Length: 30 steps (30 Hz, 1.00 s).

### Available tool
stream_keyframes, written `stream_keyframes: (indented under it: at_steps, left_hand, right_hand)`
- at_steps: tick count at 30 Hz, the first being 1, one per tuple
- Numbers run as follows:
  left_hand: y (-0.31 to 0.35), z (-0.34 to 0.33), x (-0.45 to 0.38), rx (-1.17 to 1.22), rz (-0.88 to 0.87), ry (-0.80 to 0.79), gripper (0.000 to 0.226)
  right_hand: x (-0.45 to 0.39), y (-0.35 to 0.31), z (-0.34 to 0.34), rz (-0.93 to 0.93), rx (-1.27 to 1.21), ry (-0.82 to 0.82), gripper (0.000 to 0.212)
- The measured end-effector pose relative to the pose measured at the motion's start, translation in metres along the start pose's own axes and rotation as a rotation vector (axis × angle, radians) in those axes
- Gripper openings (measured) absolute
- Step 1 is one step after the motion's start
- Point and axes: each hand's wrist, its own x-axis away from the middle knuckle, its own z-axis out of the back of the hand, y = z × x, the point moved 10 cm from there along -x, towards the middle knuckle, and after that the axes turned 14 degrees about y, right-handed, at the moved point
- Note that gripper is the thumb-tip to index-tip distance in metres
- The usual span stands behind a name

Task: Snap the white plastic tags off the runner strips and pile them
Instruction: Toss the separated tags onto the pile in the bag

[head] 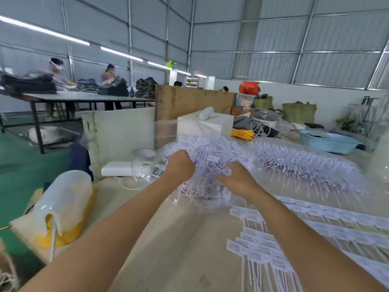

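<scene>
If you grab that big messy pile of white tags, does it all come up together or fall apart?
Probably in clumps: the tag pile looks tangled, thin stems crossing everywhere. It likely feels light and springy, since the stems are thin plastic. Loose tags may slip out of the left hand or right hand.

Fingertips of both hands buried in blurred tag heap

tags' print blurred, no readable text

Matt pale wooden tabletop under the hands carries thin white plastic tags and glossy clear plastic wrap beyond them.
</scene>
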Motion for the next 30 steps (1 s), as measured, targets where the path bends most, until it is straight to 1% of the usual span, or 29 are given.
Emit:
stream_keyframes:
  at_steps: [2,4,5,7,9,11,13,15,18,20,21,23,26,28,30]
  left_hand:
    - [0.010,-0.009,-0.019,0.019,0.005,-0.002,0.019]
    - [0.016,-0.021,-0.029,-0.084,-0.026,-0.004,0.020]
    - [0.016,-0.030,-0.030,-0.180,-0.057,-0.013,0.022]
    - [0.007,-0.043,-0.027,-0.426,-0.105,-0.021,0.027]
    - [0.000,-0.051,-0.022,-0.582,-0.137,-0.039,0.035]
    - [-0.002,-0.052,-0.019,-0.636,-0.149,-0.086,0.040]
    - [0.005,-0.043,-0.014,-0.686,-0.161,-0.123,0.040]
    - [0.027,-0.030,-0.002,-0.739,-0.227,-0.097,0.038]
    - [0.082,-0.016,0.033,-0.669,-0.391,0.019,0.040]
    - [0.120,-0.017,0.069,-0.534,-0.533,0.038,0.040]
    - [0.138,-0.020,0.088,-0.447,-0.606,0.017,0.039]
    - [0.168,-0.034,0.124,-0.255,-0.713,-0.102,0.038]
    - [0.200,-0.065,0.172,-0.035,-0.774,-0.376,0.033]
    - [0.218,-0.088,0.204,0.034,-0.807,-0.531,0.029]
    - [0.228,-0.110,0.226,0.003,-0.826,-0.625,0.031]
  right_hand:
    - [-0.011,0.010,0.013,0.013,0.036,0.091,0.057]
    - [-0.019,0.017,0.022,0.027,0.061,0.147,0.066]
    - [-0.021,0.022,0.023,0.030,0.077,0.146,0.068]
    - [-0.022,0.028,0.023,0.056,0.117,0.130,0.068]
    - [-0.017,0.031,0.019,0.105,0.164,0.094,0.066]
    - [-0.010,0.030,0.016,0.168,0.204,0.078,0.063]
    - [0.000,0.026,0.015,0.211,0.222,0.063,0.061]
    - [0.010,0.024,0.020,0.226,0.202,0.053,0.059]
    - [0.025,0.034,0.049,0.221,0.181,0.122,0.054]
    - [0.037,0.053,0.081,0.196,0.186,0.192,0.047]
    - [0.044,0.065,0.098,0.178,0.188,0.222,0.042]
    - [0.058,0.095,0.132,0.115,0.197,0.281,0.032]
    - [0.086,0.141,0.175,-0.024,0.156,0.338,0.017]
    - [0.108,0.165,0.199,-0.047,0.224,0.362,0.012]
    - [0.124,0.182,0.213,-0.045,0.310,0.352,0.013]
